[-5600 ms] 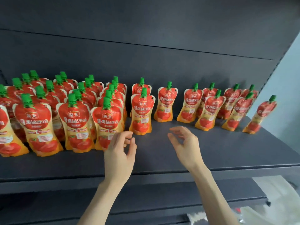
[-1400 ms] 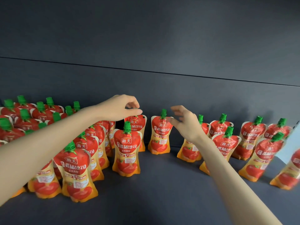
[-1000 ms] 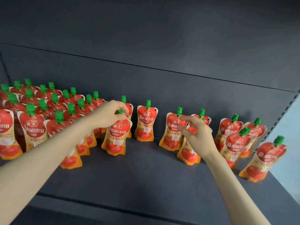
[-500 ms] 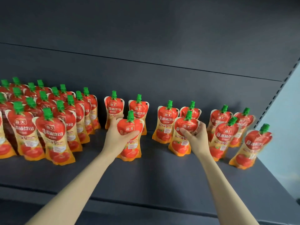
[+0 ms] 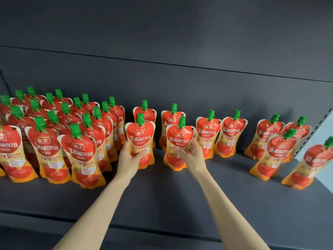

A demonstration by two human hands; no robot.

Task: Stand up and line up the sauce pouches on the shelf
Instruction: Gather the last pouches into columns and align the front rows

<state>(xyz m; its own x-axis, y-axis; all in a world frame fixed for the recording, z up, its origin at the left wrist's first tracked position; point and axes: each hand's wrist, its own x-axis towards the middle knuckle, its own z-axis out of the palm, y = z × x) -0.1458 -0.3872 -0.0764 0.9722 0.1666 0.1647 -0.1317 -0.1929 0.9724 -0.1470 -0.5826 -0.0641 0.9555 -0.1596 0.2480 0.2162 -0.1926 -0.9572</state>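
The sauce pouches are red on top and orange at the bottom. Each has a green cap like a tomato stalk. They look shiny and soft, wide at the top and bottom and thin in the middle.

The left hand holds one pouch in the middle of the frame, with the fingers wrapped round its thin part. The right hand holds a second pouch the same way, just to the right. Both stand upright, each just in front of a pouch in the back row.

A big packed bunch fills the left of the frame, cap behind cap. At the right side, a few loose pouches stand apart from each other.

The shelf is dark gray, flat and dull. The back wall is the same dark gray. A wide bare strip of shelf lies in front of the pouches, down to the front edge low in the frame. There is also a gap in the back row, right of the middle. A post with small slots marks the right end.
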